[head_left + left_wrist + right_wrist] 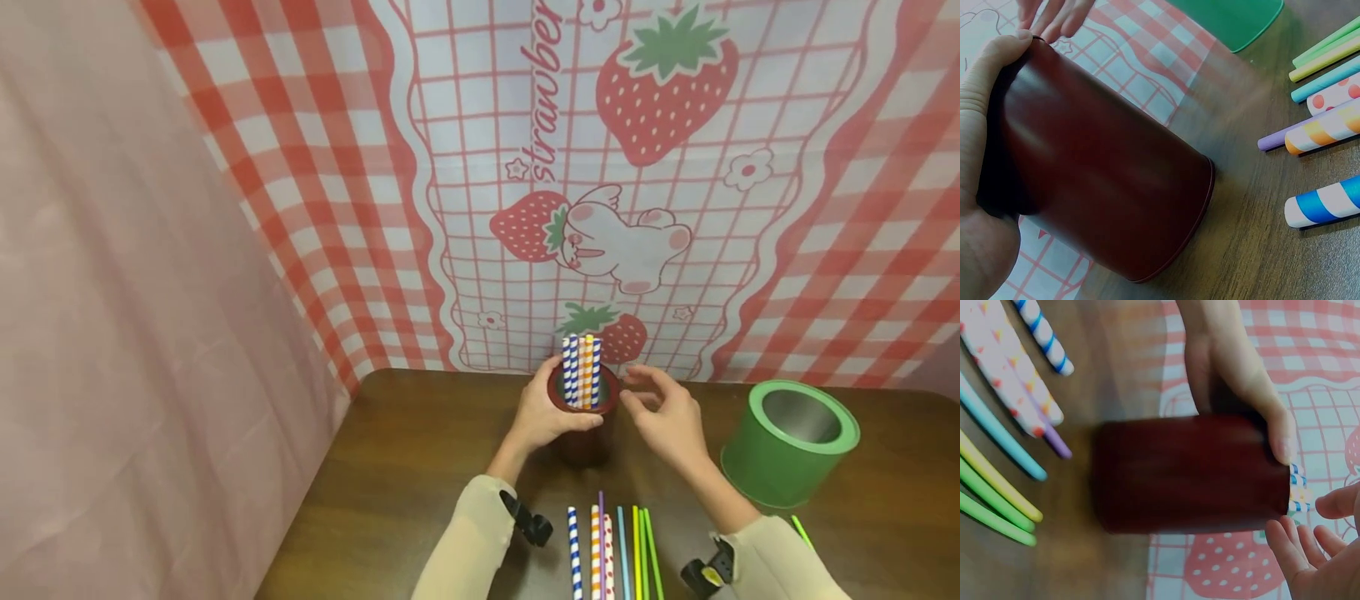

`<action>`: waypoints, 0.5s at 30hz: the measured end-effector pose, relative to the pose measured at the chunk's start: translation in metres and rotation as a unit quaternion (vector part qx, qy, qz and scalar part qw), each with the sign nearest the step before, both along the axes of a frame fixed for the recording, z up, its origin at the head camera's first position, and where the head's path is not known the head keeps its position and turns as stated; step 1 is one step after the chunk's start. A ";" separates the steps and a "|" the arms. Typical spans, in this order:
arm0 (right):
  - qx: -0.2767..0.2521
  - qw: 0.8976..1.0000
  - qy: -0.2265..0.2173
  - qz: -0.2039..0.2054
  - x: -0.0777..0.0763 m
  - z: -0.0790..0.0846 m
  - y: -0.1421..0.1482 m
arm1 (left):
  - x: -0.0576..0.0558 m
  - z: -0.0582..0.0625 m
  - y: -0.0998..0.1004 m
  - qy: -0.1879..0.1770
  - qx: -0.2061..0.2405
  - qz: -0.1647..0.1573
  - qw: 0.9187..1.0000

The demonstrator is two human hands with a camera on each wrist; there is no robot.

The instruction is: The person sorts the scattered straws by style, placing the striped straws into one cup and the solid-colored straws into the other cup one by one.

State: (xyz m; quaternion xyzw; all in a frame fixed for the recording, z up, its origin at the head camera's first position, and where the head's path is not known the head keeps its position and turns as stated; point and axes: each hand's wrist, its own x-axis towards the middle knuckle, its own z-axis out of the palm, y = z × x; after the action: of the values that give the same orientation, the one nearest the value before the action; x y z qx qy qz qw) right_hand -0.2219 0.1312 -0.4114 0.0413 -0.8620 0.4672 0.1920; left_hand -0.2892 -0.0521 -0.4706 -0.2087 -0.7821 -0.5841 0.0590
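My left hand (pixel 542 410) grips a dark red cylindrical can (pixel 1104 156) near its rim, with the thumb across the near side. Several striped paper straws (pixel 581 371), blue-and-white and orange-and-white, stand upright inside it and stick out over the rim. My right hand (pixel 667 421) is just right of the rim, thumb and fingers apart, with nothing held between them. In the right wrist view its fingertips (pixel 1275 534) are close beside the can's mouth; whether they touch it I cannot tell.
A green can (pixel 780 467) with an open top stands at the right on the brown table (pixel 390 467). Nearer lie a blue-striped straw (pixel 573 550), an orange-striped one (pixel 1322 134), a red-dotted one (pixel 1335 97) and several plain coloured straws. A strawberry-print cloth (pixel 555 125) hangs behind the table.
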 end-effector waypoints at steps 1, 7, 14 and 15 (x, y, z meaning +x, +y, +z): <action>-0.003 1.000 -0.002 0.002 0.003 -0.003 -0.001 | 0.000 0.001 0.000 0.002 -0.001 0.001 1.000; -0.029 0.999 -0.037 0.004 0.022 -0.015 -0.006 | -0.002 0.002 -0.001 0.006 -0.004 -0.001 1.000; -0.072 0.988 -0.134 0.014 0.045 -0.035 -0.012 | -0.001 0.002 0.000 -0.004 -0.010 0.000 1.000; -0.082 0.985 -0.150 0.017 0.049 -0.039 -0.013 | -0.001 0.002 0.000 -0.006 -0.011 0.000 1.000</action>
State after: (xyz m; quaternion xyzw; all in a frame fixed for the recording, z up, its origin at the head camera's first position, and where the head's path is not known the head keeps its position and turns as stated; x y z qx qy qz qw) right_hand -0.1730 0.1186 -0.4500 -0.0305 -0.8391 0.5403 0.0554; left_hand -0.2902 -0.0519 -0.4691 -0.2055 -0.7887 -0.5772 0.0518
